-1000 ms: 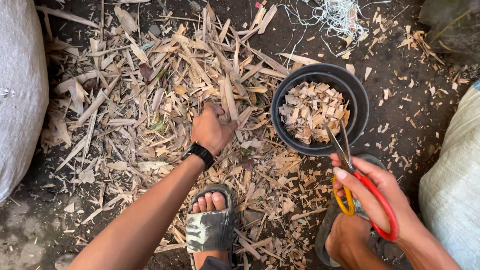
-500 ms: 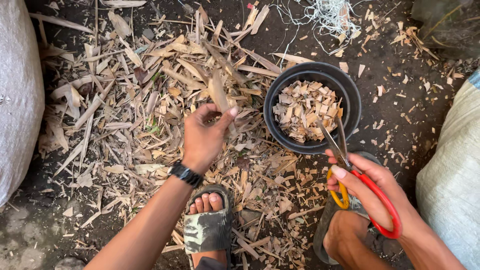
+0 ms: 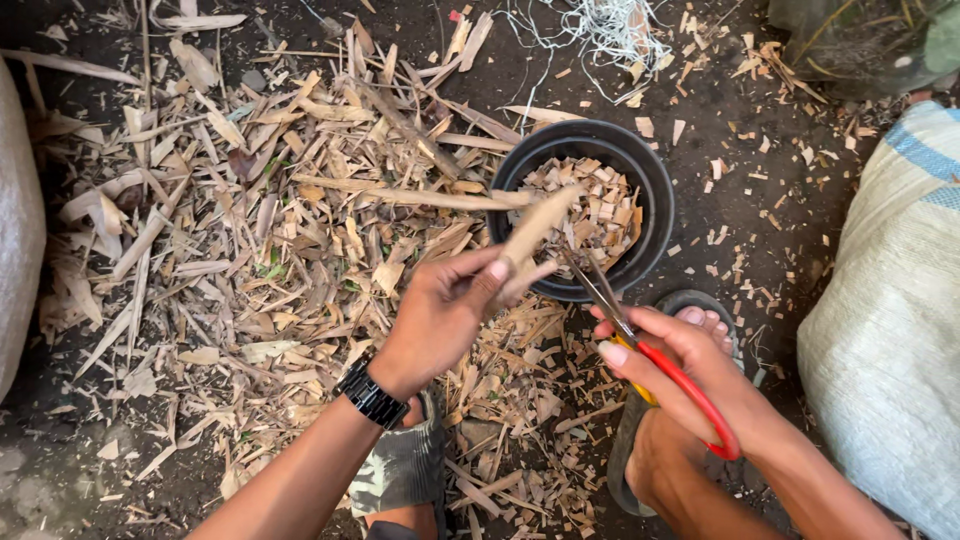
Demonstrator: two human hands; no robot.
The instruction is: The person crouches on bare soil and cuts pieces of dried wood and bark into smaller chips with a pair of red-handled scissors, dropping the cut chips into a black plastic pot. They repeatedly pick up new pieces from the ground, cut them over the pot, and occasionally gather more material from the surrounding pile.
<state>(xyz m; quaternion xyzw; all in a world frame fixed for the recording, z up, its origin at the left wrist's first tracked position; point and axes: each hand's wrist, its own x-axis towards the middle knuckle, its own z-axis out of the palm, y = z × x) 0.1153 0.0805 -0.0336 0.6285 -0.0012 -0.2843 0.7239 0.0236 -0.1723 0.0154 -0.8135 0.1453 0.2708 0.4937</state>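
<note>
Strip (image 3: 530, 235) blurred in left hand (image 3: 440, 320), scissors (image 3: 650, 350) half-hidden

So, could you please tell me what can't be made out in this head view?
- Bottom of the black bowl: covered by cut chips.
- Lower end of the dry strip: hidden inside the left hand.
- Scissors: the yellow handle loop is mostly behind the right hand.
- White sack: cut off by the right edge.
- Left foot: mostly hidden by the forearm and sandal.
</note>
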